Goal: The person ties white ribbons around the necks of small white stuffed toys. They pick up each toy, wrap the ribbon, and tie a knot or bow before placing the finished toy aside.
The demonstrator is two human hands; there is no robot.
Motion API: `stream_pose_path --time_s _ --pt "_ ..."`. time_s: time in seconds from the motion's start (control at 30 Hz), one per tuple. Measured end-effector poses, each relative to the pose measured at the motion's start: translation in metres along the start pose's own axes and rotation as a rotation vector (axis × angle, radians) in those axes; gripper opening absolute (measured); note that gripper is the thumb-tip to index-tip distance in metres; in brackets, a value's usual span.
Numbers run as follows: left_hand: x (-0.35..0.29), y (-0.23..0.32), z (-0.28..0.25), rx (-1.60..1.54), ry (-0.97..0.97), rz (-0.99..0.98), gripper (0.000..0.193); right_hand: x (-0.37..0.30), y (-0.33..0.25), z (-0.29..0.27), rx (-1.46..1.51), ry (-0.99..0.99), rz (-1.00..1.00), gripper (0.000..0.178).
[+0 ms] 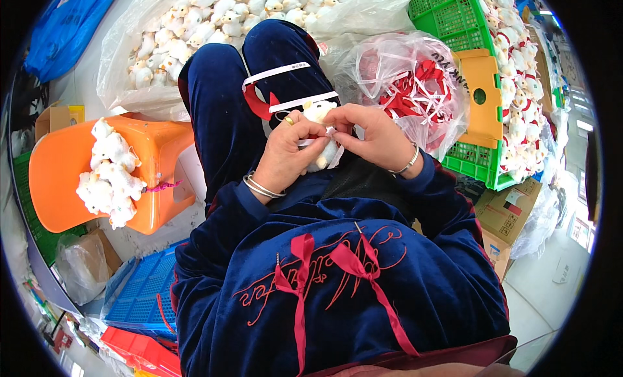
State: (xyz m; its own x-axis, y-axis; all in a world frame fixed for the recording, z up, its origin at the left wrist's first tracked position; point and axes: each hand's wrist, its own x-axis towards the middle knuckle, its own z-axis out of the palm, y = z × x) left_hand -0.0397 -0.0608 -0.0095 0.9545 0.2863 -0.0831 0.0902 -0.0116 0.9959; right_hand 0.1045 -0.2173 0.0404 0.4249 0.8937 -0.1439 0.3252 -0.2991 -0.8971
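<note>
A small white plush toy [319, 111] with a yellowish ear lies on my lap between my hands. My left hand [285, 151], with a ring and bangles, is closed on the toy's side, thumb and fingertips at its neck. Opposite it, my right hand [379, 138] pinches a narrow white ribbon [331, 131] at the toy's neck; the fingertips partly hide it. Across my thighs lie two white printed ribbons [278, 73] and a red ribbon piece [259, 105].
Left of me, an orange stool [58, 175] carries several white plush toys [110, 175]. A clear bag [117, 59] of plush toys lies beyond my knees. Right stand a bag of red and white ribbons [422, 94] and a green crate [470, 159] beside more toys. Blue crate [146, 289] at lower left.
</note>
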Motion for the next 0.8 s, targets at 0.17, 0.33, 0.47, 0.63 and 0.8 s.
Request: stream_pose_path --time_s 0.17,0.33,0.47,0.63,0.8 --pt "0.0 0.0 -0.002 -0.012 -0.031 0.002 0.012 0.006 -0.002 -0.007 -0.202 -0.018 -0.14 0.009" --pt "0.001 -0.003 -0.003 0.072 -0.038 0.092 0.012 0.01 -0.002 -0.011 -0.343 -0.002 -0.182 0.009" --pt "0.004 -0.004 -0.005 0.236 -0.055 0.228 0.013 0.012 -0.009 -0.01 -0.346 -0.026 -0.049 0.013" --pt "0.005 -0.006 -0.006 0.31 -0.063 0.316 0.015 0.013 -0.013 -0.003 -0.194 -0.011 0.04 0.016" --pt "0.006 -0.003 -0.004 0.341 -0.045 0.329 0.014 0.013 -0.021 -0.002 -0.254 -0.047 0.122 0.018"
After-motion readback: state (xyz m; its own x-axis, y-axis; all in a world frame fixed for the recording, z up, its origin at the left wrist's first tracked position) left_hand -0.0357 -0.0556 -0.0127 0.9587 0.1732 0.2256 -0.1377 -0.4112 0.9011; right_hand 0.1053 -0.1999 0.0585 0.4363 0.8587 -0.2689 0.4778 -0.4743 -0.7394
